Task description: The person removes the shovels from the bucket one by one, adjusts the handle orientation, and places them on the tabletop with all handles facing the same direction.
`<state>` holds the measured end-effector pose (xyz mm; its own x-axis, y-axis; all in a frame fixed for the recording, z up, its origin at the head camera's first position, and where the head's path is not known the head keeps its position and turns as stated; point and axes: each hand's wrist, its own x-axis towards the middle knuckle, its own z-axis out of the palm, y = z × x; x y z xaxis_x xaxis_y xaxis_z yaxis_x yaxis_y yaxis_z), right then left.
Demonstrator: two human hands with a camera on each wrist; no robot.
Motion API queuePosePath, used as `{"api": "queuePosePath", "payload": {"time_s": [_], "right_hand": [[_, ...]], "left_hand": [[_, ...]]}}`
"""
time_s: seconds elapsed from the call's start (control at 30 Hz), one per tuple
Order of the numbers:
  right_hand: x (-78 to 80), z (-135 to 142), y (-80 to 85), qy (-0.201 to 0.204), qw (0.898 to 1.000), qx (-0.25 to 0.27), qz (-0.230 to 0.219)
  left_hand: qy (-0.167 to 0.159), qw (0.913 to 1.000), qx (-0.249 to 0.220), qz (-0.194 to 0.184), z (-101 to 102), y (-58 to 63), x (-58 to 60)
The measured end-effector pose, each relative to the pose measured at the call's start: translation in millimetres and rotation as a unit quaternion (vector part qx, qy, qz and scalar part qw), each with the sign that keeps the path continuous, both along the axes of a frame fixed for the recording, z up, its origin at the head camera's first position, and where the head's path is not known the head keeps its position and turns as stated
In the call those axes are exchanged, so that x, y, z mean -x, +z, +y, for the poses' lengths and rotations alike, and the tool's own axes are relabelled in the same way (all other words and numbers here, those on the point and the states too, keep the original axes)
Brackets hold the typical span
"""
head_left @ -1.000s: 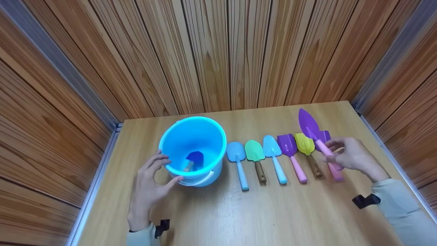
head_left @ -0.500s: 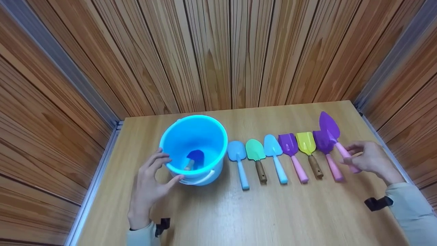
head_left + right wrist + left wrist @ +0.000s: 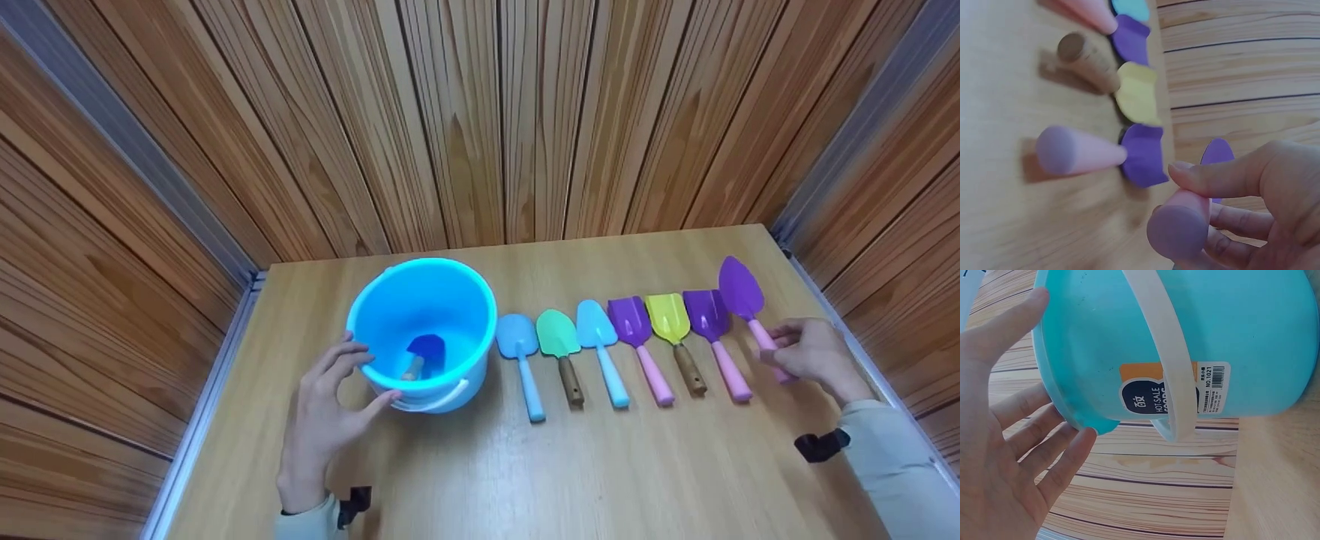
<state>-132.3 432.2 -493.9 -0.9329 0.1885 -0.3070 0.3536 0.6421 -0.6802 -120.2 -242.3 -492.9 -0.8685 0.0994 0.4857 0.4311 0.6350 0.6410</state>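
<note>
My right hand [image 3: 814, 356] pinches the pink handle of a pointed purple trowel [image 3: 741, 286] at the right end of a row. Its blade is raised slightly above the table, as far as I can tell. Just left of it lies a square-bladed purple shovel [image 3: 706, 313] with a pink handle. With thumb and fingers spread fairly straight, my left hand [image 3: 322, 420] touches the rim of a blue bucket [image 3: 1230, 320]. Inside the bucket is a small shovel with a dark blue-looking blade [image 3: 427, 351]; its lower part is partly hard to see.
Between bucket and right hand, more small shovels lie in a row: blue [image 3: 517, 335], green [image 3: 557, 332], light blue [image 3: 596, 324], purple [image 3: 630, 319] and yellow [image 3: 667, 315]. Wood-grain panels [image 3: 480, 120] stand behind the table [image 3: 525, 480] and at both sides.
My right hand has carried the pointed trowel rightward, past the square purple shovel, and slightly lower, to the row's right end. The left hand has stayed at the bucket rim.
</note>
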Motion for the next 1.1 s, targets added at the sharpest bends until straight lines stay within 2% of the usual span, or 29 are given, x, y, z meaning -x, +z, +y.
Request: {"api": "queuePosePath", "payload": {"time_s": [0.4, 0.63, 0.87, 1.1], "right_hand": [[4.6, 16.0, -22.5, -0.018, 0.999, 0.002, -0.032], [7.1, 25.8, -25.1, -0.016, 0.998, -0.037, -0.052], [8.8, 32.0, -26.7, -0.012, 0.996, -0.063, -0.063], [9.5, 30.4, -29.6, -0.006, 0.996, -0.051, -0.072]], "left_hand": [[0.011, 0.9998, -0.004, -0.018, 0.2, -2.0, -1.4], [0.010, 0.9997, -0.009, -0.022, 1.3, -1.7, 0.0], [0.007, 0.9999, -0.005, -0.008, 2.2, -1.9, -0.6], [0.005, 1.0000, 0.002, 0.006, 1.4, -3.8, 0.9]]}}
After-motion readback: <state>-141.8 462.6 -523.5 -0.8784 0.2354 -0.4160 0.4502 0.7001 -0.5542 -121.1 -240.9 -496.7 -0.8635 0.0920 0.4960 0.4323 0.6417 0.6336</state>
